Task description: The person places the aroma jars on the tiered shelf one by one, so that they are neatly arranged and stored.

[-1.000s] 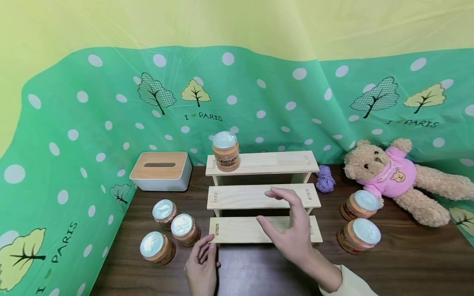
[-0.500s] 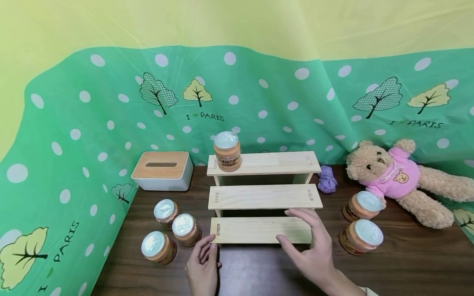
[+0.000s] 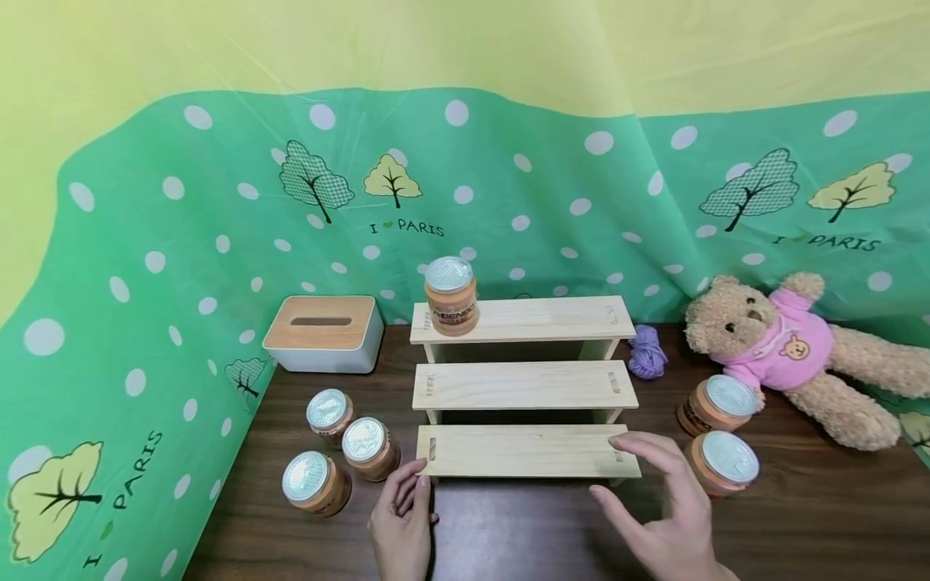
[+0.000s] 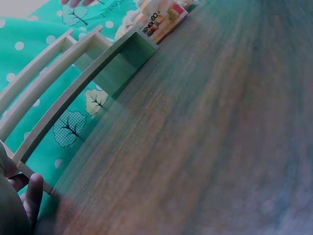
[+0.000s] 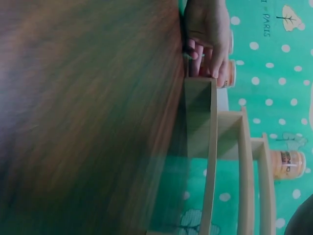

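Observation:
A three-tier wooden display shelf (image 3: 526, 453) stands on the table, with an orange jar with a silvery lid (image 3: 452, 307) upright at the left of its top tier. My left hand (image 3: 401, 528) holds the front left corner of the lowest tier between thumb and fingers; the right wrist view shows that same left hand (image 5: 208, 34) at the shelf's end. To the right, my right hand (image 3: 672, 520) is held with thumb and fingers spread, nothing between them. It is near the shelf's right end and partly overlaps the nearer right jar (image 3: 726, 464). Another jar (image 3: 715, 403) stands behind that one.
Three similar jars, one of them the nearest jar (image 3: 316, 486), stand left of the shelf. A tissue box (image 3: 323, 335) sits behind them. Purple yarn (image 3: 647, 353) and a teddy bear (image 3: 792, 347) lie at the right. A green printed cloth (image 3: 523, 202) hangs behind.
My right hand has moved right and toward me, from over the lower tiers to the shelf's right end. My left hand stays at the corner. The view has shifted slightly.

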### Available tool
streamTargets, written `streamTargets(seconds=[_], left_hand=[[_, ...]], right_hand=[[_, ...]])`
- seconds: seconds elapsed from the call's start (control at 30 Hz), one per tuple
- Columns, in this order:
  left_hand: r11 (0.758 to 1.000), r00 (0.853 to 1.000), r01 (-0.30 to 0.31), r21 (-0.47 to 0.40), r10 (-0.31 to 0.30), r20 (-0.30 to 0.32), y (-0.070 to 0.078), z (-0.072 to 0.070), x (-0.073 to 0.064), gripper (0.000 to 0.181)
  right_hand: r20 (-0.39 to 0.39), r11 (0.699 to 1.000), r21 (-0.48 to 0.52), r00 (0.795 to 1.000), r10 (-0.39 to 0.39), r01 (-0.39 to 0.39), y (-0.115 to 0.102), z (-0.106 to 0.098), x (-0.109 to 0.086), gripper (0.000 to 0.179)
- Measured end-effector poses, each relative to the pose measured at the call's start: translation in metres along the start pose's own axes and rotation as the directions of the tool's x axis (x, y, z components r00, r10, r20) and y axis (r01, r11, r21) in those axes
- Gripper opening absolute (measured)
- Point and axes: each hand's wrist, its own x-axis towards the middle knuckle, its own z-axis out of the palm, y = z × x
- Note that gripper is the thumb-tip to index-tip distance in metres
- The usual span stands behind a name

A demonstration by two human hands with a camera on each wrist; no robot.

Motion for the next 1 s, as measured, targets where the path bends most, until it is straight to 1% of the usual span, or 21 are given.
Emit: streamTargets(seconds=[0.1, 0.33, 0.5, 0.57, 0.63, 0.8, 1.0], left_hand=[[1.000, 1.000, 0.006, 0.002, -0.006, -0.001, 0.000, 0.000, 0.001, 0.018], [1.000, 1.000, 0.027, 0.010, -0.027, 0.006, 0.002, 0.000, 0.001, 0.017], [1.000, 1.000, 0.016, 0.009, -0.016, 0.001, 0.003, 0.000, 0.000, 0.017], [1.000, 1.000, 0.018, 0.008, -0.018, 0.000, 0.002, 0.000, 0.000, 0.018], [1.000, 1.000, 0.023, 0.008, -0.023, 0.001, 0.002, 0.000, 0.000, 0.018], [1.000, 1.000, 0.021, 0.007, -0.021, 0.001, 0.002, 0.001, -0.001, 0.018], [1.000, 1.000, 0.009, 0.007, -0.009, -0.004, 0.002, 0.000, 0.000, 0.018]], right_hand=[[-0.013, 0.998, -0.056, 1.000, 0.001, -0.002, -0.002, -0.009, 0.000, 0.062], [-0.027, 0.990, -0.137, 0.999, 0.023, -0.027, -0.008, -0.027, -0.001, 0.063], [-0.052, 0.972, -0.212, 0.994, 0.093, -0.102, -0.009, -0.039, -0.003, 0.067], [-0.060, 0.962, -0.240, 0.991, 0.119, -0.130, -0.006, -0.044, -0.006, 0.068], [-0.071, 0.957, -0.254, 0.989, 0.128, -0.142, -0.003, -0.050, -0.009, 0.068], [-0.114, 0.950, -0.278, 0.987, 0.116, -0.144, 0.009, -0.065, -0.018, 0.064], [-0.174, 0.906, -0.372, 0.974, 0.146, -0.203, 0.017, -0.077, -0.024, 0.072]])
